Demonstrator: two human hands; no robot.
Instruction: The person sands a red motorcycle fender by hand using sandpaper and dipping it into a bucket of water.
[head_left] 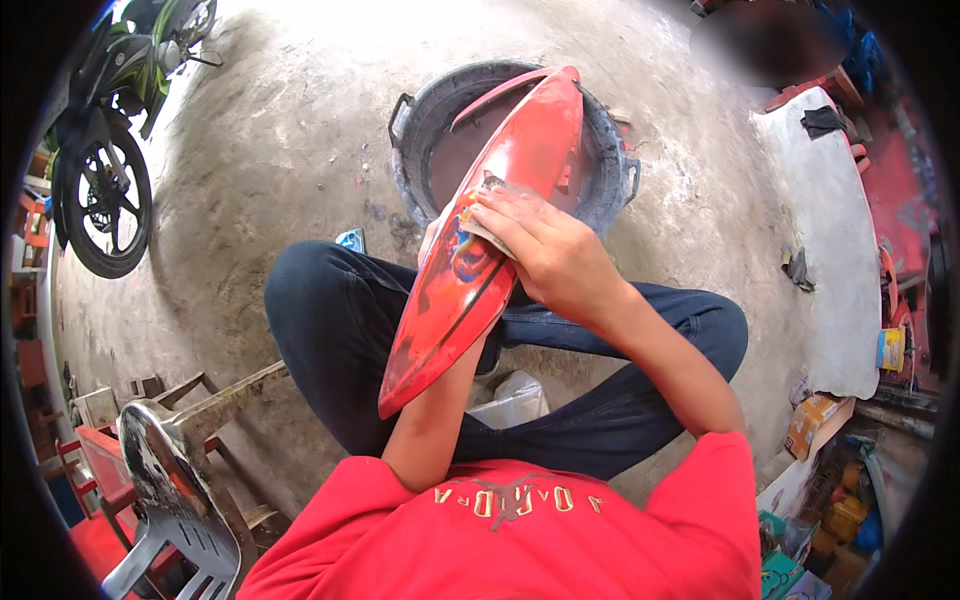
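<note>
A long, pointed red motorcycle body panel (480,240) lies slanted across my lap, its far end over a basin. Its middle carries a multicoloured patch, and a dark stripe and scuffed spots mark the near half. My left hand (429,241) supports it from beneath; only a bit of the fingers shows past the left edge, the rest being hidden. On top, my right hand (535,240) presses a folded greyish sheet, which looks like sandpaper (488,236), against the coloured patch, fingers together over it.
Beyond my knees stands a dark round basin (408,165) with side handles and murky liquid. A motorcycle (105,185) is at the far left, a worn chair (190,500) at the near left. A pale slab (825,250) and a cardboard box (815,425) lie to the right.
</note>
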